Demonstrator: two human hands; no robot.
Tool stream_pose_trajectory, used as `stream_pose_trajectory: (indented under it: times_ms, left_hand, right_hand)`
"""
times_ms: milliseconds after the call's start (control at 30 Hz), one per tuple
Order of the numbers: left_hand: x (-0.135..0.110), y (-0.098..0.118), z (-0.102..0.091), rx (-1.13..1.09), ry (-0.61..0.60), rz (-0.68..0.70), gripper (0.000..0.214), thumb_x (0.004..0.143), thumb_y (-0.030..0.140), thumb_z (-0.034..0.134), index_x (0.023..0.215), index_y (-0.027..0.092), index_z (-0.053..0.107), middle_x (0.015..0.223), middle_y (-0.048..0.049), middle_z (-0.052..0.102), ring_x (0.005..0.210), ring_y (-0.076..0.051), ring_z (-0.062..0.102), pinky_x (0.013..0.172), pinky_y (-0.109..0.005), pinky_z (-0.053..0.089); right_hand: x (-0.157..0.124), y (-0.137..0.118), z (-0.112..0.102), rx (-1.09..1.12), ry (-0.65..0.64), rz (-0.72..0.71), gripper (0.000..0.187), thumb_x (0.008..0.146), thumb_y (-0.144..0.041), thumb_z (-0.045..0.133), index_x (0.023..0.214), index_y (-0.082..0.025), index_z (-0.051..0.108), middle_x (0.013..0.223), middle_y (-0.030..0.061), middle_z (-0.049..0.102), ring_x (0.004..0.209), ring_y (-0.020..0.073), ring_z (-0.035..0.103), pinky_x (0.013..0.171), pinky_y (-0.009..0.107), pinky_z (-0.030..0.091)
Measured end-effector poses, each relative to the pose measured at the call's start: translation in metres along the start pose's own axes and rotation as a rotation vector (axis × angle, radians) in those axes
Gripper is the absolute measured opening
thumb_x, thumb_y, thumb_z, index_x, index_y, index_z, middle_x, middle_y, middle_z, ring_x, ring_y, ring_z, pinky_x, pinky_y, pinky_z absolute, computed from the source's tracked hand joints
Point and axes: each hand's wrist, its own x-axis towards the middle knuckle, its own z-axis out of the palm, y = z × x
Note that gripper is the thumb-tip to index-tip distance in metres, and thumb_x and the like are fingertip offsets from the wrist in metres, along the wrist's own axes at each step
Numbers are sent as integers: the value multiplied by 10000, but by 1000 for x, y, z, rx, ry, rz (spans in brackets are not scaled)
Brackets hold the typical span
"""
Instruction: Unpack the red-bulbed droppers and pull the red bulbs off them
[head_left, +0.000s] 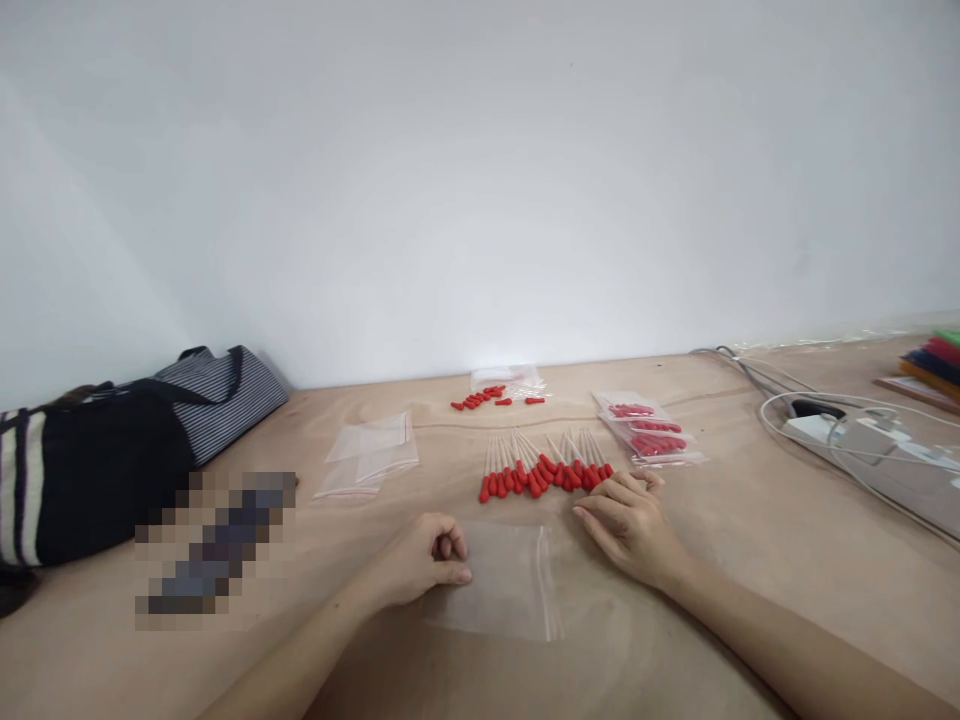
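Note:
A clear zip bag [506, 585] lies flat on the table in front of me, its zip strip towards the right. Over the bag's left edge rests my left hand [427, 560], fingers curled and thumb apart from them, nothing visible between them. Beyond the bag is a fanned row of thin pale sticks with red bulb-shaped ends [534, 476], which look like droppers; the red ends point towards me. My right hand [626, 520] lies low at the right end of this row, fingers loosely bent and close to the last red ends. Whether it touches them I cannot tell.
Filled bags with red pieces [646, 428] overlap at the right. Flat bags [371, 455] lie at the left. Loose red bulbs [480, 398] sit near the wall. A striped bag [214, 390], a blurred-out object [221, 550], and a power strip [874, 455] with cables flank the table [757, 540].

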Motion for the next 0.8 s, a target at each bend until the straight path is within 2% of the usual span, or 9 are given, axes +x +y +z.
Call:
stream_pose_trajectory:
  times_ms: [100, 233, 300, 400, 467, 533, 633, 700, 800]
  left_hand:
    - [-10, -5, -6, 28, 83, 38, 228, 550, 235, 653, 767, 195, 598, 814, 5, 531, 720, -150, 506, 610, -233, 405]
    - [-26, -15, -12, -94, 104, -187, 506, 536, 201, 597, 1030, 228, 489, 746, 33, 526, 563, -129, 499, 478, -215, 389]
    - [-32, -18, -13, -87, 108, -226, 365, 549, 228, 588, 907, 207, 518, 619, 59, 492, 509, -125, 472, 460, -216, 367]
    - [-37, -24, -23, 22, 151, -172, 134, 602, 311, 564, 619, 185, 519, 510, 54, 452, 517, -136, 459, 504, -235, 361]
    - [-37, -32, -42, 46, 220, -117, 223, 664, 390, 503, 583, 183, 528, 534, 26, 501, 551, -158, 488, 534, -254, 376]
    - [-32, -44, -70, 75, 367, -85, 283, 683, 441, 476, 610, 177, 546, 609, -5, 568, 617, -187, 538, 589, -275, 409]
    - [-16, -63, -113, 313, 570, -274, 300, 722, 436, 445, 691, 159, 555, 614, -19, 574, 652, -221, 570, 616, -300, 433]
    - [-2, -73, -128, 431, 657, -364, 294, 741, 388, 458, 832, 131, 569, 788, -68, 626, 790, -252, 592, 687, -322, 455]
    - [19, -79, -121, 576, 750, -334, 463, 754, 328, 456, 1146, 83, 473, 1165, -178, 526, 1089, -331, 476, 865, -439, 394]
  right_hand:
    - [1, -2, 0, 26, 2, 6, 203, 830, -221, 464, 725, -226, 638, 672, -2, 617, 687, 126, 503, 810, 367, 224]
    - [1, -2, 1, 30, -10, 0, 215, 836, -228, 455, 726, -225, 640, 682, 1, 615, 695, 126, 503, 828, 369, 222]
    - [1, -2, 2, 31, -17, -2, 221, 838, -231, 449, 726, -226, 640, 683, 1, 612, 698, 127, 500, 836, 371, 218]
    - [1, -1, 1, 35, -21, -9, 218, 836, -227, 450, 731, -229, 640, 682, -1, 610, 695, 126, 500, 843, 374, 212]
    - [2, -2, 2, 34, -21, -14, 205, 832, -221, 458, 741, -230, 641, 682, -2, 612, 692, 124, 503, 843, 373, 210]
    - [2, -2, 3, 27, -22, -22, 191, 827, -219, 468, 749, -231, 642, 684, -5, 614, 689, 120, 506, 842, 366, 210]
    - [2, -1, 6, 34, 13, -43, 188, 829, -226, 474, 746, -233, 643, 678, -13, 611, 684, 109, 507, 849, 355, 206]
    - [2, 0, 9, 59, 53, -56, 189, 830, -229, 477, 738, -235, 642, 663, -20, 607, 679, 106, 505, 849, 354, 205]
    - [2, 2, 11, 90, 79, -61, 179, 824, -227, 489, 725, -234, 638, 650, -25, 605, 675, 109, 499, 839, 357, 207]
